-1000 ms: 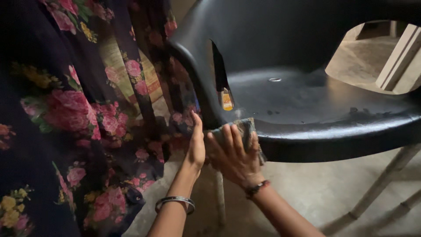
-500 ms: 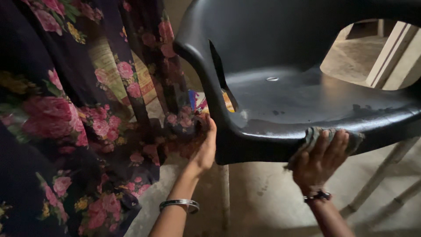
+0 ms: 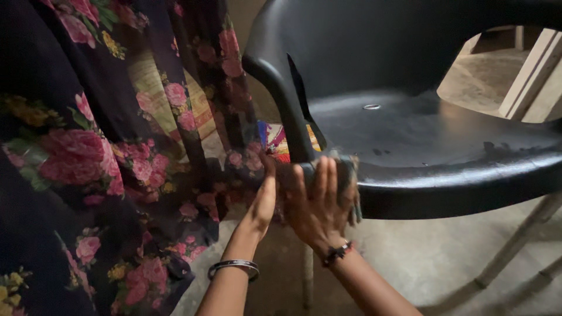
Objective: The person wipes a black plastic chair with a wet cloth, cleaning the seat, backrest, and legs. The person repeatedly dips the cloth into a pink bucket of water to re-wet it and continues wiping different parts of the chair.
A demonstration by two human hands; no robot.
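Where the flat right hand [image 3: 319, 208] presses a grey cloth [image 3: 345, 175], the black plastic chair [image 3: 421, 146] looks glossy, dust-smeared.

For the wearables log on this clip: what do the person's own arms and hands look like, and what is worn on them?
Both forearms are bare, with no sleeves and no gloves. The left hand has a thin silver-coloured metal bangle at its wrist. The right hand has a dark beaded bracelet with reddish beads at its wrist. No rings can be made out in this dim light.
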